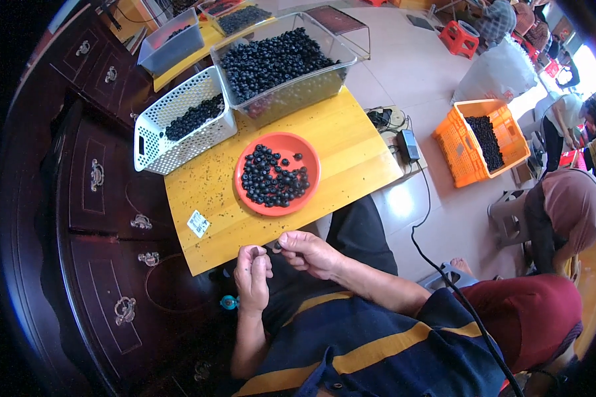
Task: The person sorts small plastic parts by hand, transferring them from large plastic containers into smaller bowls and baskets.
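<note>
Just off the near edge of the yellow table [351, 145], my two hands are close together, apart by a small gap. My left hand [252, 281] is closed, thumb pressed to the fingers; a small dark bit shows at its tip, too small to name. Thumb and forefinger of my right hand [309, 255] pinch a small dark bead [277, 245]. Beyond them a round orange-red plate [313, 192] stands on the table, bearing many loose, round dark beads [261, 178], some with pale holes. No finger touches the plate.
Behind the plate stand a white perforated basket [149, 147] and a large clear bin [324, 83], both holding dark beads. A small printed packet [197, 223] and dark crumbs lie on the table. Dark drawers [96, 198] flank the left. An orange crate [458, 155], a cable [414, 231] and co-workers are to the right.
</note>
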Demonstrator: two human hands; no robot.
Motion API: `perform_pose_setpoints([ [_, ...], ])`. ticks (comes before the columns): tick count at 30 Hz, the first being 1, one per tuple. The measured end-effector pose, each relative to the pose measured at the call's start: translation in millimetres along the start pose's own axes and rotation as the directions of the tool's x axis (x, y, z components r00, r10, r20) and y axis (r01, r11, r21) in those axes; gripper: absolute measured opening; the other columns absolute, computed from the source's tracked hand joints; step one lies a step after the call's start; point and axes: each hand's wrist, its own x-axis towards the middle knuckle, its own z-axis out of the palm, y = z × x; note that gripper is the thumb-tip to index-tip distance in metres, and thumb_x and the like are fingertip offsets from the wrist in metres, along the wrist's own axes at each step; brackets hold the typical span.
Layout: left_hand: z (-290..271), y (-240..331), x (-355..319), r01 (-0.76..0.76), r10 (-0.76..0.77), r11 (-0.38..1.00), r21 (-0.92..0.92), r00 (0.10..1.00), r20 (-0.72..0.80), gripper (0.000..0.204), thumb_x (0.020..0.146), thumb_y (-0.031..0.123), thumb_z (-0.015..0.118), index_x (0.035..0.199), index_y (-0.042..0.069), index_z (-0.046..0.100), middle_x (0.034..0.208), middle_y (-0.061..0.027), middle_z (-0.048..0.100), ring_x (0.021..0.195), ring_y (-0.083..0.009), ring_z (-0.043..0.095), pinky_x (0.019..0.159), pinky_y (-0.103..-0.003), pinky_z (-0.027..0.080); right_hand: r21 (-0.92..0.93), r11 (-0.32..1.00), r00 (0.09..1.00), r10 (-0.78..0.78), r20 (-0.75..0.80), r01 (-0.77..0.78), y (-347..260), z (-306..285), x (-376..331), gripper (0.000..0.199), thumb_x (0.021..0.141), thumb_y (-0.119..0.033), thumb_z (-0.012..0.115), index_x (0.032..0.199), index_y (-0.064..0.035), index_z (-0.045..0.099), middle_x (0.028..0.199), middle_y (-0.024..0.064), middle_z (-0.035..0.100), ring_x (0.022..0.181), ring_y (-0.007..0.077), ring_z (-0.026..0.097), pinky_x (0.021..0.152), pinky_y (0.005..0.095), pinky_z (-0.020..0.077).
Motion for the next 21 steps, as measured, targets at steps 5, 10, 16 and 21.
perform_pose_setpoints([
  [5, -7, -2, -4, 0.144, -0.142, 0.989, -0.029, 0.988, 0.056, 0.019, 0.104, 0.022, 0.051, 0.105, 0.004, 0.054, 0.081, -0.0015, 0.054, 0.070, -0.0082, 0.050, 0.063, -0.024, 0.045, 0.017, 1.000, 1.000, 0.003, 0.002, -0.004, -1, 1, -2, 0.025, 0.104, -0.033, 0.058, 0.104, -0.0088, 0.065, 0.074, -0.0069, 0.047, 0.057, 0.0029, 0.034, 0.048, 0.0189, 0.0244],
  [10, -4, 11, 7, 0.063, -0.073, 0.986, 0.156, 0.995, 0.061, 0.020, 0.104, 0.017, 0.050, 0.105, -0.001, 0.058, 0.073, -0.0045, 0.056, 0.067, -0.0117, 0.057, 0.066, -0.030, 0.051, -0.015, 1.000, 1.000, -0.028, -0.009, 0.028, -12, 1, -8, 0.028, 0.104, -0.033, 0.058, 0.104, -0.0056, 0.064, 0.072, -0.0064, 0.045, 0.058, 0.0034, 0.035, 0.048, 0.0190, 0.0255],
  [16, -3, 35, 10, -0.183, 0.142, 0.869, 0.459, 0.982, 0.124, 0.029, 0.095, 0.031, 0.069, 0.101, 0.004, 0.063, 0.086, -0.0143, 0.070, 0.076, -0.0315, 0.071, 0.065, -0.040, 0.054, -0.008, 1.000, 0.997, 0.015, 0.069, -0.015, -9, 1, -9, 0.027, 0.104, -0.036, 0.059, 0.096, -0.0109, 0.062, 0.071, -0.0076, 0.045, 0.056, 0.0019, 0.034, 0.048, 0.0184, 0.0244],
  [21, -5, 35, 11, -0.300, 0.243, 0.779, 0.551, 0.954, 0.175, 0.037, 0.091, 0.041, 0.073, 0.089, 0.007, 0.060, 0.071, -0.0088, 0.061, 0.063, -0.0287, 0.065, 0.056, -0.040, 0.049, -0.049, 0.998, 0.997, 0.033, 0.070, -0.030, -6, 5, -9, 0.027, 0.104, -0.036, 0.059, 0.096, -0.0103, 0.063, 0.071, -0.0076, 0.047, 0.056, 0.0016, 0.034, 0.048, 0.0185, 0.0242],
])
